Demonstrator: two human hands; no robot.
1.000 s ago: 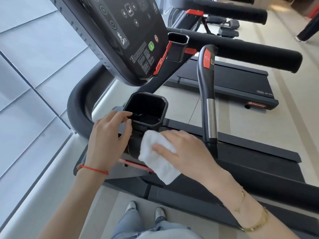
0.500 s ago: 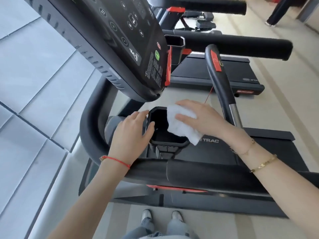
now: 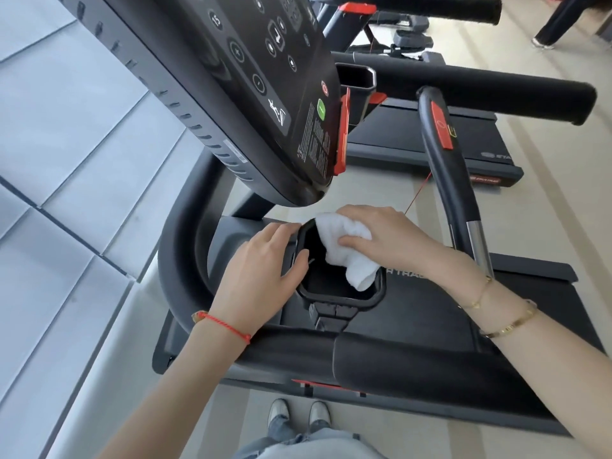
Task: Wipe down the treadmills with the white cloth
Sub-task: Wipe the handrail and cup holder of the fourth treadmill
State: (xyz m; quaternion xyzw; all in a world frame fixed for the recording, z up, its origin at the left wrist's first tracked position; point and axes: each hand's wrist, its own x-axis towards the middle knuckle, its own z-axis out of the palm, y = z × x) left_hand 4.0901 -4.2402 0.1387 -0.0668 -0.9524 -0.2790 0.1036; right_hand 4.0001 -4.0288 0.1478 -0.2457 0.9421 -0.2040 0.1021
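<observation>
The job looks to be midway: 1 treadmill (image 3: 414, 326) is under the hands, with the wiping now at its cup holder (image 3: 341, 293), below the console (image 3: 251, 94); a 2nd treadmill (image 3: 430, 140) stands beyond, and whether it has been wiped I cannot tell. The left hand (image 3: 265, 270) rests on the holder's left rim, fingers nearly straight and a little spread, thumb over the edge, holding nothing. The cloth (image 3: 347, 250) lies bunched over the holder's far-right rim, its tail hanging into the cup. The right hand (image 3: 387, 240) presses on it, fingers curled over the top and thumb pinching its near side.
</observation>
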